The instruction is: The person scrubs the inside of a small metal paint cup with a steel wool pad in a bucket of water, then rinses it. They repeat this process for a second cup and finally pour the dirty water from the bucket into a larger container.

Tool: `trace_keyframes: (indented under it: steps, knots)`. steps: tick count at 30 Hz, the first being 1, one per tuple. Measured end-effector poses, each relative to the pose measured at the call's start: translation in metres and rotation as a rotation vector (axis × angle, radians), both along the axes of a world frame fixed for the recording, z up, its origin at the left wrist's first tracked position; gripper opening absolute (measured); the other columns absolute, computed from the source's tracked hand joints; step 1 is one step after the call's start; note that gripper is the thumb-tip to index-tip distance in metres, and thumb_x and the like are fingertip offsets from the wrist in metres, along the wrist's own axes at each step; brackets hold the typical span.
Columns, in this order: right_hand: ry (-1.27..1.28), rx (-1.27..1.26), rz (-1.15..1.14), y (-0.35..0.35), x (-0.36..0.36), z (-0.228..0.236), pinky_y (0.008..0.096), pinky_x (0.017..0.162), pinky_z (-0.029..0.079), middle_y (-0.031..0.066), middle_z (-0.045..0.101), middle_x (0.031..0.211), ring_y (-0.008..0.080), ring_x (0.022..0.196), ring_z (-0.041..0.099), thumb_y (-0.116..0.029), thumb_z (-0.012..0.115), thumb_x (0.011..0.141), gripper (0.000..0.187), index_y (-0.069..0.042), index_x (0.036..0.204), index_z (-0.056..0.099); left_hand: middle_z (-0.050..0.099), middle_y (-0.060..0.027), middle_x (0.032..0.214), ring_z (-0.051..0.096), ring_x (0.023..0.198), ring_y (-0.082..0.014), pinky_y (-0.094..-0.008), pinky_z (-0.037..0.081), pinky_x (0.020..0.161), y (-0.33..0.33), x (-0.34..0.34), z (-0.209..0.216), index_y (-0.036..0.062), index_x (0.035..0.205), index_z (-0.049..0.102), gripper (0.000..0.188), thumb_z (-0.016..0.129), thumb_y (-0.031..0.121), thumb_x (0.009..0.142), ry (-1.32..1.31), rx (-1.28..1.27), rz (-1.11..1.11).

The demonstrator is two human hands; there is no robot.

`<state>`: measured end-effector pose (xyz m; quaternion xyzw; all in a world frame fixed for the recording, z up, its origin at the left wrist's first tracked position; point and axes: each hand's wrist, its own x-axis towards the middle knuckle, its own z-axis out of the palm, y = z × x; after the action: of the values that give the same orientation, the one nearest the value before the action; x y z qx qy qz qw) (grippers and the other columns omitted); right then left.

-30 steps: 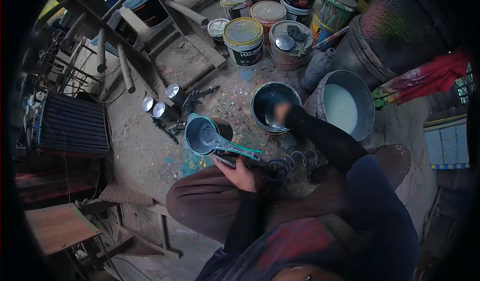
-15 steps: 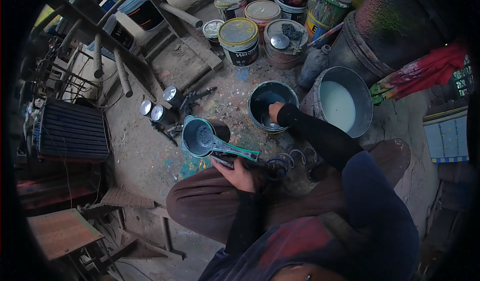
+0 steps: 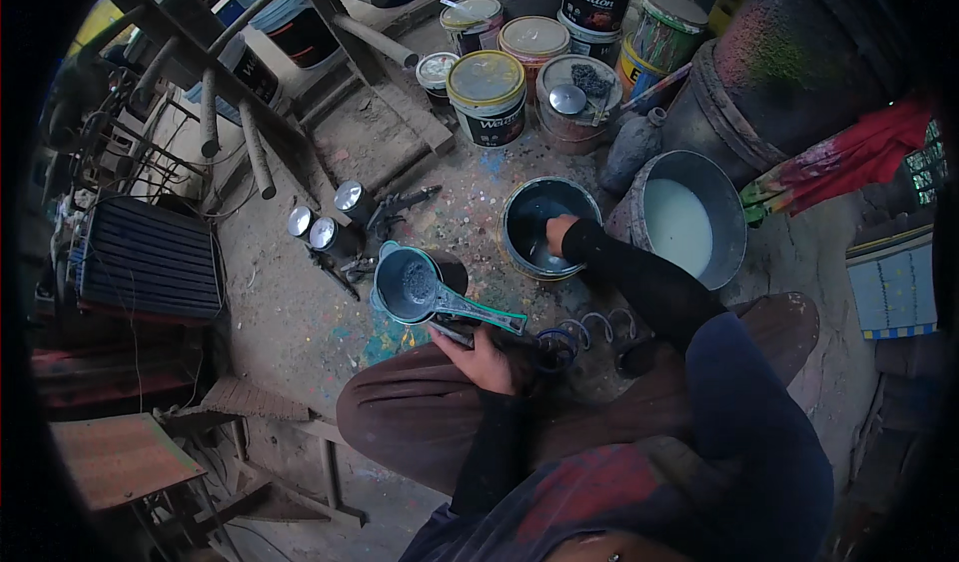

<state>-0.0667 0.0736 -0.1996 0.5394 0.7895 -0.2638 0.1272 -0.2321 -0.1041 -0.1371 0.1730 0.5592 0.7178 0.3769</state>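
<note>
My left hand [image 3: 486, 364] is closed around the dark grip of what looks like a spray gun [image 3: 454, 335], mostly hidden by the fingers and a strainer. That teal-rimmed strainer [image 3: 407, 284] lies over the gun, its long handle reaching right above my hand. Bubbly grey residue shows inside the bowl. To the right, my right hand [image 3: 562, 235] dips into a paint bucket [image 3: 512, 253] with dark contents. Its fingers are curled down and whatever they hold is hidden. A coiled hose [image 3: 589, 334] lies by my lap, close to the left hand.
A tilted bucket of whitish liquid [image 3: 677, 224] stands right of the paint bucket. Lidded paint tubs [image 3: 486, 97] and a grey bottle [image 3: 632, 150] stand beyond. Several silver-lidded spray-gun cups [image 3: 323, 232] rest at left, near a wooden frame [image 3: 400, 122] and a dark ribbed panel [image 3: 150, 260].
The whole view has shifted slightly, so things sit a little lower and further right. My right hand stays in the paint bucket with a small shift; the left keeps its grip.
</note>
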Motion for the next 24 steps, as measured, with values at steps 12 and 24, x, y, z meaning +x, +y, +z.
trace_keyframes:
  steps: [12,24]
  knots:
    - [-0.053,0.237,-0.15,0.015,0.011,-0.007,0.0401,0.076,0.052,0.0191,0.066,0.089,0.031,0.089,0.064,-0.013,0.057,0.076,0.017,-0.002,0.083,0.068,0.046,-0.0135,0.123,0.052,0.101,-0.0207,-0.0309,0.043,0.086,0.001,0.001,0.001,0.006,0.142,0.013,0.072,0.046,-0.008,0.08,0.058,-0.053,0.015]
    - [0.109,0.352,-0.234,0.017,-0.011,0.009,0.0425,0.071,0.052,0.0197,0.065,0.086,0.0342,0.084,0.064,-0.013,0.056,0.076,0.016,-0.002,0.079,0.067,0.042,-0.0117,0.127,0.047,0.107,-0.0189,-0.0282,0.039,0.09,0.002,0.005,0.011,0.001,0.14,0.018,0.069,0.05,-0.005,0.079,0.056,-0.06,0.041]
